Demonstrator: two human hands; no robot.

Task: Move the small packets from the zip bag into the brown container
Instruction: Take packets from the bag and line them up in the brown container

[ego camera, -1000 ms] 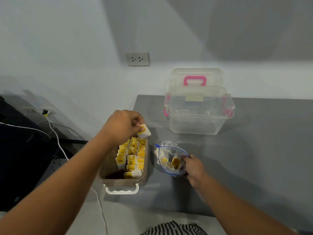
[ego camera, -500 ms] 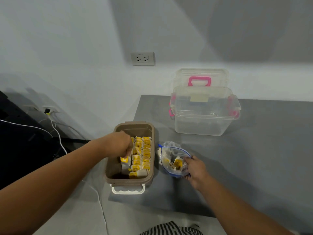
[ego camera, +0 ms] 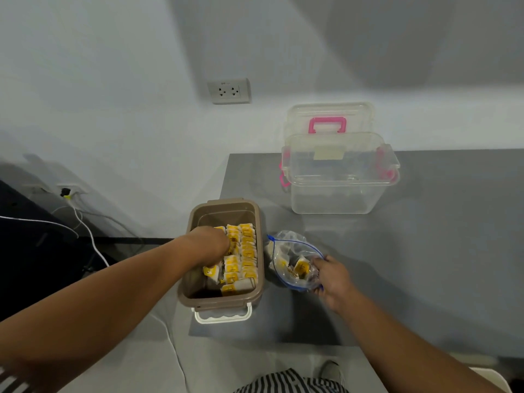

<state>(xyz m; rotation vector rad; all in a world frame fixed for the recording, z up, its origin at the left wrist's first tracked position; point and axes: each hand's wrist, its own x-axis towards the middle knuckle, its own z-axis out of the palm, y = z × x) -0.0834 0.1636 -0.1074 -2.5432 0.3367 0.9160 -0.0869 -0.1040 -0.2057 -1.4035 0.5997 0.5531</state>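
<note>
Packet point(ego camera: 211, 271) has gone down into the brown container point(ego camera: 226, 201); left hand point(ego camera: 211, 245) curls over it, though its grip cannot be made out. Right hand point(ego camera: 331, 279) pinches the zip bag point(ego camera: 283, 248), with more packets inside.

brown container point(ego camera: 256, 245): open, rows of yellow-white small packets point(ego camera: 247, 252) | zip bag point(ego camera: 293, 262): open, just beside

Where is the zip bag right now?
In the head view the zip bag lies on the grey table, right of the brown container, held by the right hand.
</note>
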